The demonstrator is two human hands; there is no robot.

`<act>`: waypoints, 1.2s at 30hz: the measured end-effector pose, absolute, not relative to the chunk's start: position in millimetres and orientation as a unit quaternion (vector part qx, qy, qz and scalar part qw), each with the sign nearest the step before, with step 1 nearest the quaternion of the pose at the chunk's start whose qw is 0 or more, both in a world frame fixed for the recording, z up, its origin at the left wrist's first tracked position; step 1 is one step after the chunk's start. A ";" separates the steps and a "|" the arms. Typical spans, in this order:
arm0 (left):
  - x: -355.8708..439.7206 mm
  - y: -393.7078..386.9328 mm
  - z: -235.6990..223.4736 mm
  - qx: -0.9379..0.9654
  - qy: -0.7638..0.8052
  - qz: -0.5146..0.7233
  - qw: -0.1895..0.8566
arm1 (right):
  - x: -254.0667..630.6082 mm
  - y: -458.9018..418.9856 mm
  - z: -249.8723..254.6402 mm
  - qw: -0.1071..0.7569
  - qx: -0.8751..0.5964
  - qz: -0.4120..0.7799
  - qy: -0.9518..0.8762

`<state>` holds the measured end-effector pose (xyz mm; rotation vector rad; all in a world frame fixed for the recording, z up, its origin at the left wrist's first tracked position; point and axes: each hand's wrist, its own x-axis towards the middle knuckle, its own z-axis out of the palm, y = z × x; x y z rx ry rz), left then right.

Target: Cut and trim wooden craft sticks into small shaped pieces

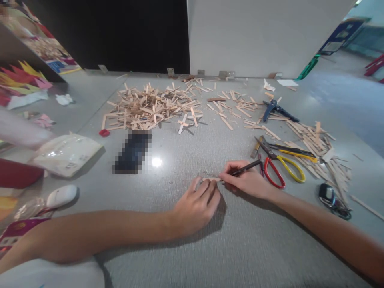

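My left hand point(196, 206) lies knuckles-up on the grey table point(210, 248), fingers curled and pressing down a small wooden stick point(211, 179) at its fingertips. My right hand point(247, 180) is closed in a writing grip on a dark thin tool point(246, 168), pen or blade I cannot tell, whose tip meets the same stick. Both hands nearly touch at the stick.
A big heap of wooden sticks point(150, 108) lies beyond, more sticks at right point(315, 148). Red-and-yellow scissors point(283, 168), blue pliers point(276, 109), keys point(331, 197), a blurred dark phone-like object point(132, 153), a plastic bag point(66, 154), a white mouse point(61, 195), coloured paper point(21, 78).
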<state>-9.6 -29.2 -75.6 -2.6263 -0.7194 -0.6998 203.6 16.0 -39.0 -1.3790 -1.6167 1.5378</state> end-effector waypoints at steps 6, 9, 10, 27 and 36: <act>-10.2 -29.5 -75.9 -0.921 -0.249 -0.253 0.158 | 204.7 14.0 -40.4 0.242 -0.506 0.575 -0.596; -9.5 -30.2 -76.5 -0.920 -0.249 -0.254 0.164 | 204.5 14.2 -43.1 0.245 -0.511 0.569 -0.596; -9.2 -30.4 -76.9 -0.920 -0.252 -0.252 0.164 | 204.2 14.4 -43.9 0.244 -0.512 0.569 -0.596; -12.4 -38.5 -67.1 -0.923 -0.189 -0.266 0.204 | 206.1 11.1 -52.8 0.242 -0.493 0.506 -0.665; -12.9 -37.1 -67.9 -0.928 -0.192 -0.243 0.209 | 205.6 12.3 -50.2 0.240 -0.489 0.495 -0.677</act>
